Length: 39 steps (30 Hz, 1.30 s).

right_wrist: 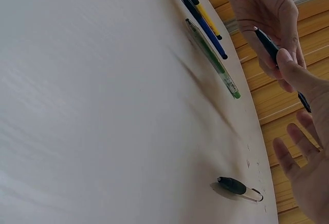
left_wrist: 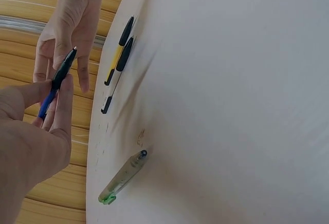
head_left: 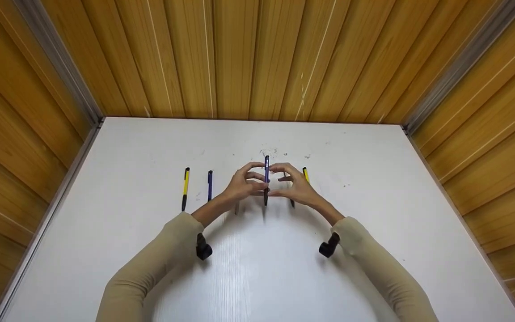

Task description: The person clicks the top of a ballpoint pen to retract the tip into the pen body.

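My left hand [head_left: 242, 182] pinches a blue pen [head_left: 266, 172] between thumb and fingers above the table. The pen's dark grip end points toward me in the head view. My right hand [head_left: 297, 185] is at the pen's right side, its index finger and thumb extended right at the barrel and its other fingers spread. In the right wrist view, the right thumb [right_wrist: 289, 62] overlaps the pen. A clear green pen [left_wrist: 123, 178] lies below the left hand, mostly hidden in the head view. Beneath the right hand is a white pen with a black grip [right_wrist: 239, 187].
Farther left on the white table [head_left: 248, 277] lie a yellow pen [head_left: 186, 188] and another blue pen [head_left: 210, 184]. A second yellow pen [head_left: 306, 174] lies beyond the right hand, partly covered. Wood-patterned panels [head_left: 235, 58] border the table's back and sides.
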Each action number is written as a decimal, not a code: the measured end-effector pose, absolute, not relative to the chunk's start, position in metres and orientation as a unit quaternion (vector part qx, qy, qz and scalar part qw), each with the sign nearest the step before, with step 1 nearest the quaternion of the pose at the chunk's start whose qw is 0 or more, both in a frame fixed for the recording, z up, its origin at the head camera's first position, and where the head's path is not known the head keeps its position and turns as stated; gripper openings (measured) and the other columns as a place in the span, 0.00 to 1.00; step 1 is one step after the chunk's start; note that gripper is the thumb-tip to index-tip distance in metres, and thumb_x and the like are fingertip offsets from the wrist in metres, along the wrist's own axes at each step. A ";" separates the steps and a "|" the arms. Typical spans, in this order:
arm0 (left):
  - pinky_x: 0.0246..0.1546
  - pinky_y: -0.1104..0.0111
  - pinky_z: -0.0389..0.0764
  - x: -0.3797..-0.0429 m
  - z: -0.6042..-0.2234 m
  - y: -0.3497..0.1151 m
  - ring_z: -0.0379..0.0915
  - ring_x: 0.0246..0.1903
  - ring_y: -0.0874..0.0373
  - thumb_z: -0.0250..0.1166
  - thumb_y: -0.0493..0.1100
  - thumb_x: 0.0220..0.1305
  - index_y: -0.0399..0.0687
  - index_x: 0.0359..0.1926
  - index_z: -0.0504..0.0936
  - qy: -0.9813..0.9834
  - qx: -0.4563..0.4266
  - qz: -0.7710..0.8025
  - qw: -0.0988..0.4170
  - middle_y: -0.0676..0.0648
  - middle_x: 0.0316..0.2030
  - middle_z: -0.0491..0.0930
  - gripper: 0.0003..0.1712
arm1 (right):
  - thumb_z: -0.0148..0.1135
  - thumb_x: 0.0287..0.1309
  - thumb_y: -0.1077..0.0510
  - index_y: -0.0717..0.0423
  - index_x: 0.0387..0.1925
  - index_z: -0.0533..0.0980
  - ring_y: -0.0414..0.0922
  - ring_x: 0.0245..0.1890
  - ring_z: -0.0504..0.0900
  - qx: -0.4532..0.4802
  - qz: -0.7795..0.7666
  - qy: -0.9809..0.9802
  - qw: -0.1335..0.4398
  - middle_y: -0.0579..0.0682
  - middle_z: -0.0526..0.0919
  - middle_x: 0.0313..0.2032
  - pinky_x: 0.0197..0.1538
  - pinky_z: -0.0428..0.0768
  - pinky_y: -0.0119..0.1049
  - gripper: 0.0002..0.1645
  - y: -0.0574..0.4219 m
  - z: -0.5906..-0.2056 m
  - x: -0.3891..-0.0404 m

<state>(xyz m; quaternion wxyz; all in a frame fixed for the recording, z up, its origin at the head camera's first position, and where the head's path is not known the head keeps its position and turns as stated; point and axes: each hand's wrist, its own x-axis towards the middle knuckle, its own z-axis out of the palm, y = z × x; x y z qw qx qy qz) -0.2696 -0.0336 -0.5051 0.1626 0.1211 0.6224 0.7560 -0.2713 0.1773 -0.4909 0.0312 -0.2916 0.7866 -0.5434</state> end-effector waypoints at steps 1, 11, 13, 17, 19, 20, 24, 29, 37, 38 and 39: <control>0.47 0.55 0.91 -0.269 -0.505 -0.034 0.86 0.35 0.58 0.66 0.23 0.62 0.38 0.71 0.67 0.622 0.121 0.756 0.163 0.44 0.41 0.83 0.37 | 0.77 0.47 0.72 0.75 0.64 0.69 0.73 0.64 0.69 -0.292 -0.541 0.788 0.030 0.71 0.73 0.62 0.64 0.75 0.71 0.42 0.177 -0.488 -0.270; 0.48 0.54 0.91 -0.268 -0.508 -0.033 0.86 0.36 0.58 0.64 0.23 0.63 0.37 0.72 0.65 0.618 0.135 0.755 0.171 0.42 0.43 0.83 0.37 | 0.77 0.48 0.72 0.68 0.77 0.54 0.75 0.67 0.65 -0.288 -0.528 0.796 0.063 0.72 0.65 0.70 0.67 0.72 0.71 0.59 0.178 -0.483 -0.271; 0.48 0.54 0.91 -0.268 -0.508 -0.033 0.86 0.36 0.59 0.65 0.24 0.63 0.37 0.72 0.65 0.622 0.140 0.751 0.170 0.43 0.43 0.83 0.37 | 0.77 0.48 0.72 0.67 0.78 0.51 0.75 0.67 0.65 -0.289 -0.526 0.797 0.068 0.73 0.64 0.71 0.68 0.71 0.72 0.61 0.178 -0.482 -0.271; 0.49 0.55 0.91 -0.267 -0.508 -0.033 0.86 0.36 0.59 0.64 0.24 0.64 0.37 0.72 0.65 0.625 0.140 0.748 0.176 0.44 0.43 0.83 0.37 | 0.77 0.48 0.72 0.65 0.79 0.48 0.75 0.67 0.66 -0.292 -0.523 0.797 0.074 0.73 0.65 0.70 0.68 0.72 0.71 0.64 0.178 -0.482 -0.272; 0.49 0.55 0.91 -0.267 -0.508 -0.033 0.85 0.37 0.59 0.64 0.24 0.64 0.38 0.73 0.65 0.625 0.138 0.748 0.177 0.45 0.43 0.83 0.37 | 0.77 0.48 0.72 0.65 0.80 0.48 0.74 0.68 0.66 -0.293 -0.521 0.797 0.080 0.73 0.65 0.70 0.68 0.72 0.70 0.65 0.178 -0.481 -0.272; 0.49 0.56 0.91 -0.267 -0.508 -0.033 0.85 0.37 0.59 0.63 0.24 0.64 0.38 0.73 0.65 0.626 0.136 0.747 0.177 0.45 0.43 0.83 0.37 | 0.77 0.48 0.72 0.65 0.80 0.48 0.73 0.68 0.66 -0.293 -0.521 0.797 0.083 0.73 0.66 0.70 0.68 0.72 0.70 0.65 0.177 -0.480 -0.272; 0.49 0.58 0.91 -0.267 -0.509 -0.034 0.85 0.37 0.59 0.64 0.25 0.64 0.39 0.73 0.66 0.632 0.127 0.745 0.173 0.46 0.40 0.82 0.37 | 0.77 0.47 0.73 0.65 0.79 0.50 0.72 0.68 0.66 -0.293 -0.520 0.797 0.094 0.72 0.66 0.70 0.69 0.73 0.68 0.63 0.177 -0.477 -0.274; 0.48 0.57 0.91 -0.268 -0.507 -0.033 0.85 0.35 0.59 0.65 0.25 0.63 0.42 0.72 0.68 0.633 0.112 0.747 0.168 0.49 0.35 0.81 0.37 | 0.78 0.47 0.72 0.65 0.79 0.52 0.72 0.69 0.65 -0.292 -0.522 0.796 0.095 0.71 0.65 0.70 0.69 0.72 0.67 0.62 0.176 -0.475 -0.275; 0.45 0.55 0.92 -0.266 -0.505 -0.028 0.86 0.35 0.55 0.65 0.27 0.64 0.46 0.68 0.74 0.653 0.064 0.741 0.142 0.49 0.31 0.85 0.31 | 0.78 0.47 0.71 0.64 0.79 0.51 0.71 0.69 0.65 -0.292 -0.518 0.798 0.099 0.70 0.65 0.71 0.69 0.73 0.67 0.63 0.174 -0.475 -0.275; 0.45 0.55 0.92 -0.266 -0.505 -0.028 0.87 0.36 0.54 0.66 0.27 0.64 0.46 0.67 0.75 0.654 0.058 0.741 0.140 0.50 0.30 0.85 0.31 | 0.78 0.47 0.71 0.64 0.79 0.51 0.71 0.69 0.65 -0.294 -0.518 0.797 0.100 0.70 0.65 0.71 0.69 0.73 0.67 0.63 0.173 -0.474 -0.274; 0.44 0.56 0.92 -0.265 -0.505 -0.027 0.87 0.37 0.52 0.66 0.27 0.64 0.47 0.67 0.76 0.656 0.053 0.740 0.137 0.50 0.30 0.85 0.31 | 0.78 0.47 0.71 0.64 0.79 0.50 0.71 0.69 0.65 -0.295 -0.518 0.796 0.102 0.71 0.64 0.71 0.69 0.73 0.67 0.63 0.173 -0.474 -0.274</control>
